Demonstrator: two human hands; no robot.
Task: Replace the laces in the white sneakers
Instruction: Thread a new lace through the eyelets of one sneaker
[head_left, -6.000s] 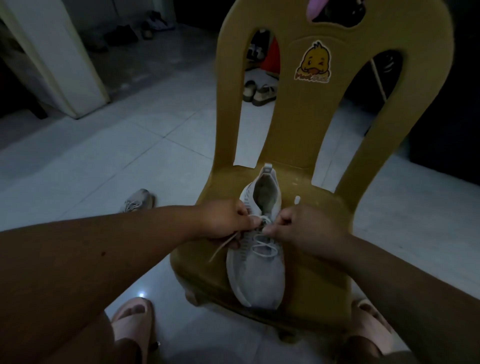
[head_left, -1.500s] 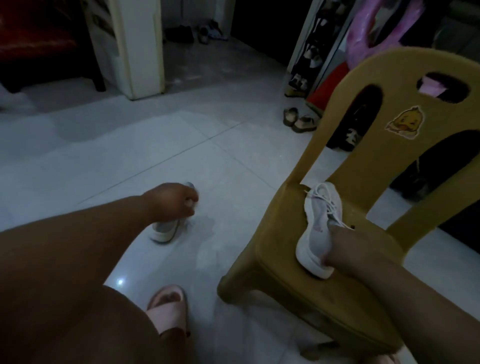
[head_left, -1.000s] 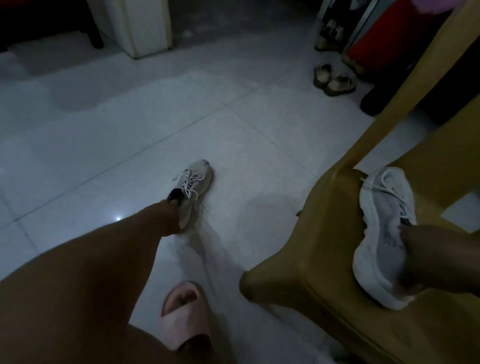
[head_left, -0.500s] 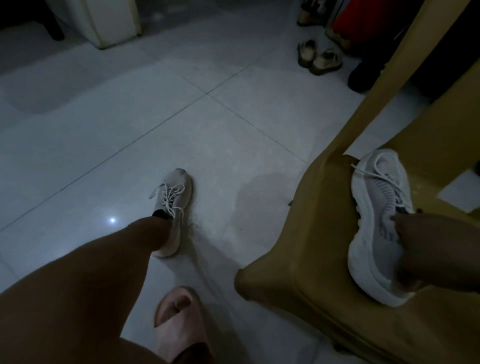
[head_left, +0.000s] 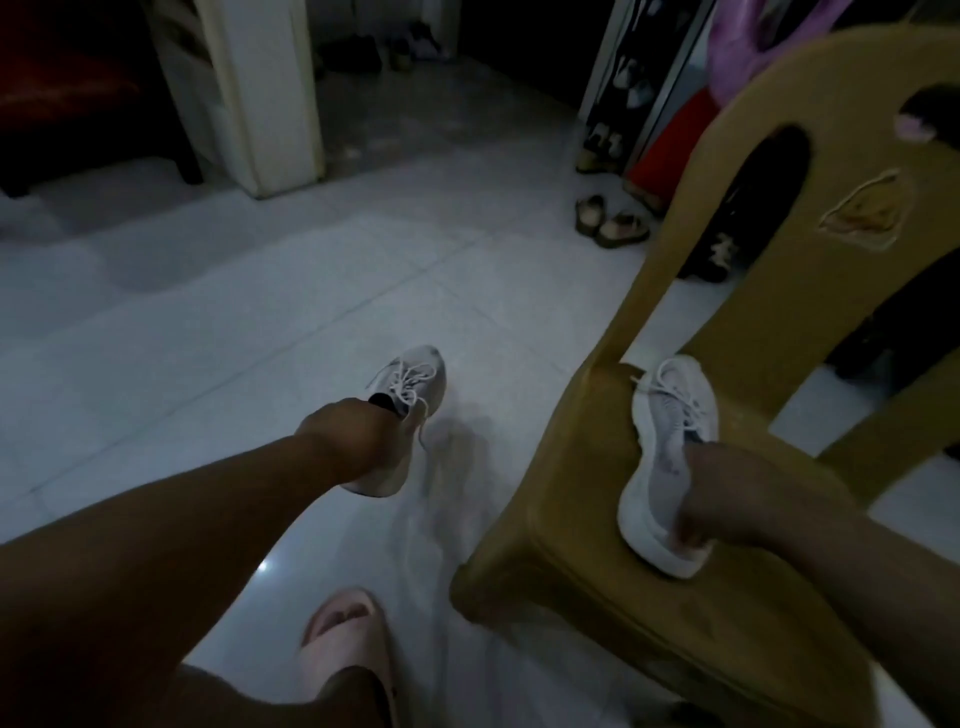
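The left hand (head_left: 358, 441) is gripping the heel end of the floor sneaker (head_left: 415, 382) at mid-frame, its fingers mostly hidden. The right hand (head_left: 727, 499), well apart at the right of the frame, is clamping the near half of the chair sneaker (head_left: 670, 441), which is lying on the chair (head_left: 561, 545) seat. Both sneakers are showing laces, so the person is probably swapping shoes, and the next move is calling for clearing the seat and lifting the floor sneaker onto it.

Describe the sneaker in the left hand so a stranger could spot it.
Start at the yellow chair and look left, over the white floor. The sneaker there is gripped at its heel by the left hand; its twin lies on the chair seat.
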